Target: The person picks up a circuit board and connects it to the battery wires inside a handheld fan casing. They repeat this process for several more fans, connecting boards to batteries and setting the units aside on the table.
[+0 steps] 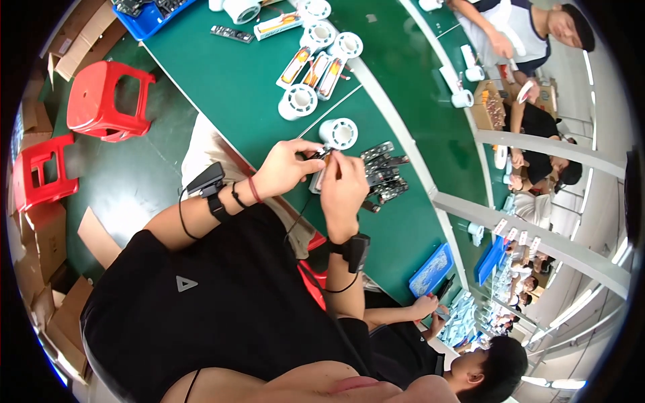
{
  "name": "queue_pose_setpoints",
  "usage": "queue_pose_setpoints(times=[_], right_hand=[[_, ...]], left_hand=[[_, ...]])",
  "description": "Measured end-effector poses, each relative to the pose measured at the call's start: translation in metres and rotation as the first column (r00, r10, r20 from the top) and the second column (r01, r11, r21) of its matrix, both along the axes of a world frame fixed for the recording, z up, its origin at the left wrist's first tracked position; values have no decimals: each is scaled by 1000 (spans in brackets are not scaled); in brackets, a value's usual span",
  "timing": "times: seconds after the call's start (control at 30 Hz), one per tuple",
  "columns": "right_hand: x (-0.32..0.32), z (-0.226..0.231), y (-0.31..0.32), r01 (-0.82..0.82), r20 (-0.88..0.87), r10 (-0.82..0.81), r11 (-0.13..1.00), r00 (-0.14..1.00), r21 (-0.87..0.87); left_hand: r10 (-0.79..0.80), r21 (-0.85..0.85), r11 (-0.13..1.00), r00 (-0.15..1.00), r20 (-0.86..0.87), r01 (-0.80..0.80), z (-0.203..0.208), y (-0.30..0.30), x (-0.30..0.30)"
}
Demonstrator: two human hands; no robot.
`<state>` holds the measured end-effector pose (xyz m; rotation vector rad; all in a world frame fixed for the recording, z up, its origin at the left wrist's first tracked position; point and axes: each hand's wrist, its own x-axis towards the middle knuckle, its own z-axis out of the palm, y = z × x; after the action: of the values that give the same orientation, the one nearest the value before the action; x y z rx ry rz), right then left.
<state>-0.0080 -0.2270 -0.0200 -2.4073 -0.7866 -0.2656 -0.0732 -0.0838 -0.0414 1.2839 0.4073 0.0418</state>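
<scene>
Green-topped bench (235, 87) below; left hand (285, 168) and right hand (344, 188) pinch one small part (321, 156) together. It could slip onto the dark parts (383, 171) just beyond.

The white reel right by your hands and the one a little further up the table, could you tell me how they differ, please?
The nearer reel lies just beyond the left hand and right hand, beside a heap of dark strips; the farther reel lies alone, below the orange-and-white packets. Both are white, round, and flat on the green table.
</scene>
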Motion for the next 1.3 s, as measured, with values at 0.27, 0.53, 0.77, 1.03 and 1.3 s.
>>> queue_pose_setpoints(times=[0.27, 0.53, 0.77, 1.03, 1.3], right_hand=[[-12, -6, 1, 50, 101, -48, 999, 994, -15], [-26, 0, -1, 36, -20, -40, 979, 999, -202], [-20, 4, -11, 23, -160, -38, 995, 986, -99], [-12, -13, -23, 360, -665, -47, 868, 745, 342], [6, -9, -14, 406, -739, -118, 886, 663, 223]], left_hand=[[-60, -27, 998, 997, -52, 58, 6, 4, -2], [-115, -294, 951, 993, -37, 100, 6, 14, -8], [-131, -394, 914, 990, -54, 99, -4, 12, 7], [-4, -184, 983, 1000, -27, -1, -3, -16, 3], [-141, -25, 990, 989, -50, 140, 8, 7, 26]])
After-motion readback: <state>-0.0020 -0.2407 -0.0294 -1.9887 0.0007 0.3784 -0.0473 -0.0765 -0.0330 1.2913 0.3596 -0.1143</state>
